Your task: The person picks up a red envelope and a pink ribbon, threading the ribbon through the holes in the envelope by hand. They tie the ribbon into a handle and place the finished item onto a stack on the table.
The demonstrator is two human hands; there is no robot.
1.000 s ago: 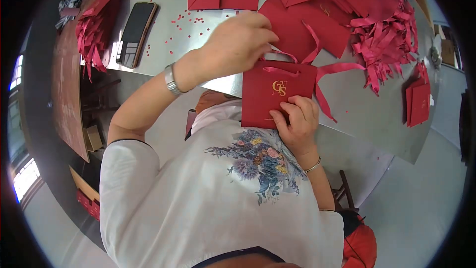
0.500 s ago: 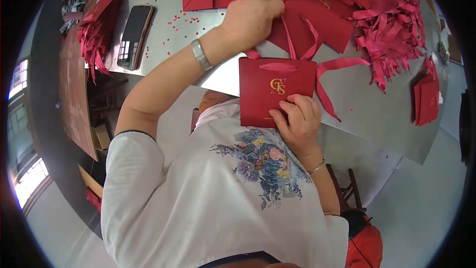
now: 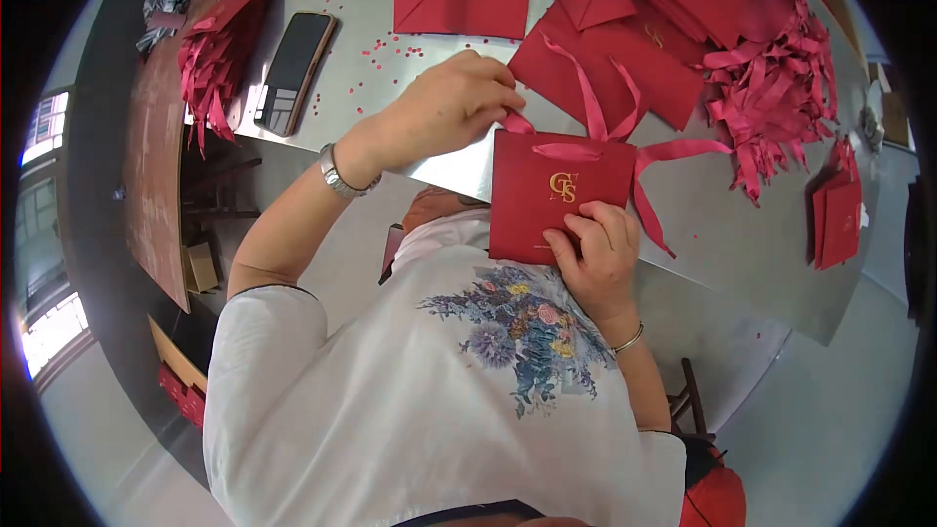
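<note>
Back down toward the red bag (image 3: 532, 205) has come the left hand (image 3: 444, 102). From far, I see left to right: brown wooden surface (image 3: 151, 166) at nine o'clock; phone (image 3: 296, 73) at ten, on the shiny grey table (image 3: 752, 234). Left hand, wrist bent, pinches the ribbon (image 3: 517, 122) at the bag's eleven o'clock; right hand (image 3: 600, 259), fingers curled, presses its five o'clock corner. Pink ribbons (image 3: 771, 98) lie at two.

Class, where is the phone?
In the head view, the phone lies on the table, left side, between the leftmost ribboned bags and the left hand.
</note>
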